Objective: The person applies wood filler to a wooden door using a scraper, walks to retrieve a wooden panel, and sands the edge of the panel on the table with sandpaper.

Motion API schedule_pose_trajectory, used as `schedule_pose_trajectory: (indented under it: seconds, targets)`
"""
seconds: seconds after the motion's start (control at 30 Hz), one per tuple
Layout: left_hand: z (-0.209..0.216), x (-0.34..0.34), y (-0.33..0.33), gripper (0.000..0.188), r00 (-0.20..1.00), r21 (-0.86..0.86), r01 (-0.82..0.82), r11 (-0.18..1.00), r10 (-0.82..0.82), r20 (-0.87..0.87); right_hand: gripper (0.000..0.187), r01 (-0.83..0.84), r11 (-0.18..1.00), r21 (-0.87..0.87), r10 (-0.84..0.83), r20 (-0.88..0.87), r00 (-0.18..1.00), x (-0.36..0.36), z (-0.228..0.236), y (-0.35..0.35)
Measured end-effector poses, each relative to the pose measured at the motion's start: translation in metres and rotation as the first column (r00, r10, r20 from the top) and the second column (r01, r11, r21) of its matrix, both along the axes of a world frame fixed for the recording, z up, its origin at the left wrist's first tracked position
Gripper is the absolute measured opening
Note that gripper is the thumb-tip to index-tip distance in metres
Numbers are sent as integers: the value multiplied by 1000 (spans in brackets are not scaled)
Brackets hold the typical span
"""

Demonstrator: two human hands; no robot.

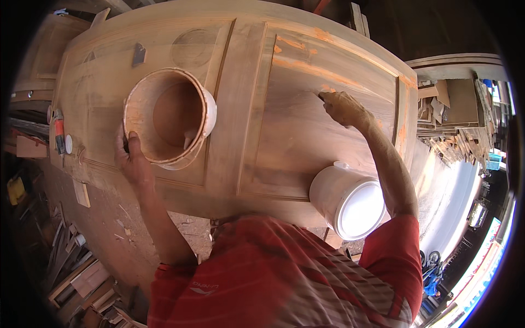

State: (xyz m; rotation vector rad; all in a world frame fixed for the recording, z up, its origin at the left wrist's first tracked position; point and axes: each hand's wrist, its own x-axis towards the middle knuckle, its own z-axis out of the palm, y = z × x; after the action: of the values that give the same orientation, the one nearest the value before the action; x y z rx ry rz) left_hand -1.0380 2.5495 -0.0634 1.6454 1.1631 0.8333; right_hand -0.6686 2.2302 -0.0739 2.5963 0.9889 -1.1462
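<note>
A wooden panelled door [249, 109] lies flat before me, with orange filler [306, 68] smeared along the upper part of its right panel. My left hand [134, 156] grips the near left side of an open bucket [143, 117], thumb over the rim. The bucket tilts toward me, its inside coated in brownish residue. Over the right panel, my right hand [350, 111] is closed around a small dark tool [321, 97], perhaps a putty knife, whose tip is at the wood below the orange patches. Most of that tool is hidden by my fingers.
A white lidded bucket [347, 202] stands at the door's near edge, beside my right forearm. On the far left lies a red and black power tool [59, 128]. Wood offcuts [82, 287] litter the floor at lower left; stacked boards [456, 117] stand at right.
</note>
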Motion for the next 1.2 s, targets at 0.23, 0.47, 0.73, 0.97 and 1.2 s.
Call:
schedule_pose_trajectory:
  seconds: [0.23, 0.47, 0.73, 0.97, 1.2]
  targets:
    - [-27, -54, 50, 43, 976, 29, -213, 977, 214, -48, 45, -19, 905, 426, 45, -51, 998, -14, -32, 26]
    - [-127, -107, 15, 33, 810, -129, -584, 802, 586, -23, 44, -35, 910, 412, 62, -52, 997, -10, -35, 62]
    - [-138, 7, -101, 15, 875, 160, 459, 874, -414, -251, 38, -13, 864, 503, 2, 21, 1000, 34, -55, 87]
    - [-177, 52, -92, 20, 895, 164, 403, 900, -351, -275, 40, -141, 748, 649, 24, 185, 983, 117, -117, 150]
    - [-180, 68, -88, 24, 885, 152, 385, 910, -318, -340, 39, -430, 652, 625, 187, 417, 890, 163, -143, 176]
